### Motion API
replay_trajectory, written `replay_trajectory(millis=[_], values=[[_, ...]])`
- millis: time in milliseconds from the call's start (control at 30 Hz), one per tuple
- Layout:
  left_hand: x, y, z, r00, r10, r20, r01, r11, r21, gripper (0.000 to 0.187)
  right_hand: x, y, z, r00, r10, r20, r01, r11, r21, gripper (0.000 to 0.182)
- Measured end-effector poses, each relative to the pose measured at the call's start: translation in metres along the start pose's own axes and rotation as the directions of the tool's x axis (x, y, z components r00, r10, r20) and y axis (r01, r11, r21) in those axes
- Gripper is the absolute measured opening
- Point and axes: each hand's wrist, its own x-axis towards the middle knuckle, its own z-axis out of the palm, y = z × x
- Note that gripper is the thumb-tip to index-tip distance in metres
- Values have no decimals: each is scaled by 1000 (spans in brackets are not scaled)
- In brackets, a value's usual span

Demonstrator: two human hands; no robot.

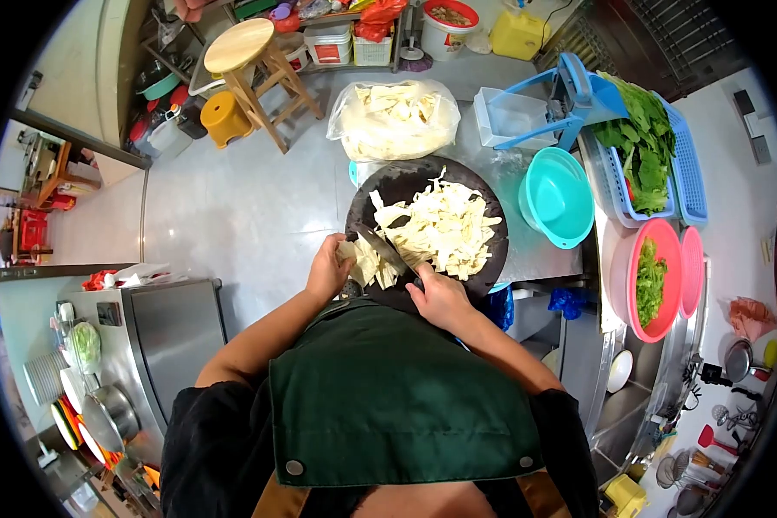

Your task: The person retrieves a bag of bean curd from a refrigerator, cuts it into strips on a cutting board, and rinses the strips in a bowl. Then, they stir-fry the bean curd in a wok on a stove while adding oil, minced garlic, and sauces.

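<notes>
My right hand (441, 300) is wrapped around the handle of a kitchen knife (383, 247). The dark blade slants up and left across a round, dark chopping board (497, 186). At the board's left edge, my left hand (326, 269) has its fingers closed on a folded piece of pale yellow food, which looks like tofu skin (363, 262), left of the blade. A heap of cut strips (449, 226) of the same stuff covers the right half of the board. Beyond the board sits a clear plastic bag (393, 121) full of more pale pieces.
To the board's right is a turquoise bowl (558, 197), with a white plastic tub (511, 121) behind it. Leafy greens fill a blue basket (687, 168), and a pink basin (656, 326) holds lettuce. A wooden stool (240, 45) stands at the back left.
</notes>
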Motion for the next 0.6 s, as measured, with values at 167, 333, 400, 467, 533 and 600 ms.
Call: replay_trajectory(millis=[167, 333, 400, 467, 533, 600], values=[[-12, -1, -5, 957, -240, 164, 288, 862, -418, 25, -3, 5, -2, 1000, 5, -12, -5, 1000, -17, 26], [-26, 8, -15, 843, -104, 528, 484, 577, -658, 13, -9, 16, -3, 998, -26, -54, 26, 1000, -10, 26], [-23, 21, -11, 840, -186, 509, 523, 524, -672, 14, -10, 20, -4, 993, 4, -118, -3, 1000, 5, 27], [-17, 27, -6, 832, -265, 488, 553, 470, -688, 14, -11, 18, -8, 992, 8, -124, -7, 1000, 9, 27], [-14, 30, -1, 738, -476, 479, 674, 549, -493, 10, -11, 20, -6, 989, -27, -144, 29, 1000, 13, 26], [-16, 21, 3, 729, -501, 467, 681, 606, -412, 11, -11, 17, -8, 996, -37, -82, 37, 999, -2, 27]])
